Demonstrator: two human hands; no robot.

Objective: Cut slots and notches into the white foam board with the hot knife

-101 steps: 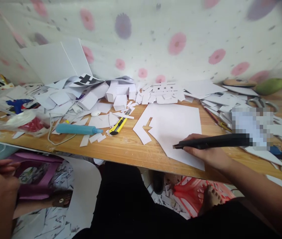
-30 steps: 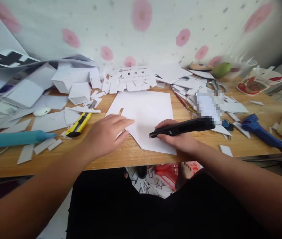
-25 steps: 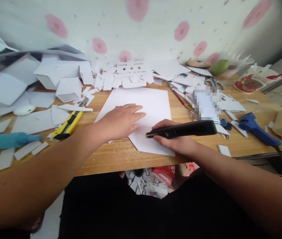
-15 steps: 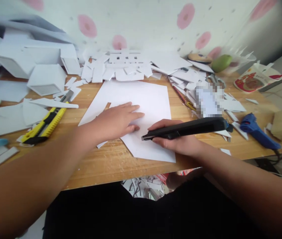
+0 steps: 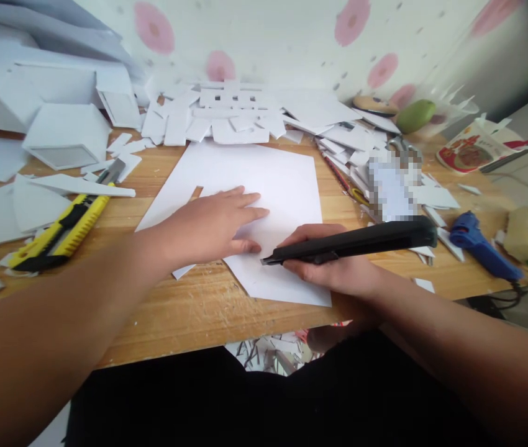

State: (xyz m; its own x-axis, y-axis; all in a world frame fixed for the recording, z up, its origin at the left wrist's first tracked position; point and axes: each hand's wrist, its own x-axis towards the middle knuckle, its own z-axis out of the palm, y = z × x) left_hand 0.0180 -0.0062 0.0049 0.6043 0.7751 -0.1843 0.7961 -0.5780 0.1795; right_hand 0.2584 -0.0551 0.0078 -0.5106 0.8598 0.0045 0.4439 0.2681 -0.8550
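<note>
Pale sheeting with pink blots point(image 5: 264, 37) is covering the wall behind a wooden desk point(image 5: 184, 323), and white offcuts point(image 5: 180, 118) are crowding along the back of it. Nearer the front, a large white sheet point(image 5: 277, 174) is lying flat in the middle of the desk, its near corner pointing toward the wearer and a narrow slot showing bare wood beside the left hand point(image 5: 212, 223). That hand is resting palm down on the sheet with its fingers spread and its thumb pointing to the right. Close to the thumb, the right hand point(image 5: 329, 264) is gripping a black cutter point(image 5: 361, 241), the thumb and fingers closing around its front end. Its metal tip is slanting down over the sheet; whether it is touching the surface, I cannot tell. Off to the left, a yellow knife point(image 5: 82, 223) is lying on the desk with its blade end beneath a white strip point(image 5: 82, 184), and a white box shape point(image 5: 68, 130) is sitting behind it. Over on the right, a blue glue gun point(image 5: 482, 245) is lying near the desk's front edge, while a printed tub point(image 5: 473, 149) and a green fruit point(image 5: 415, 117) are standing farther back.
</note>
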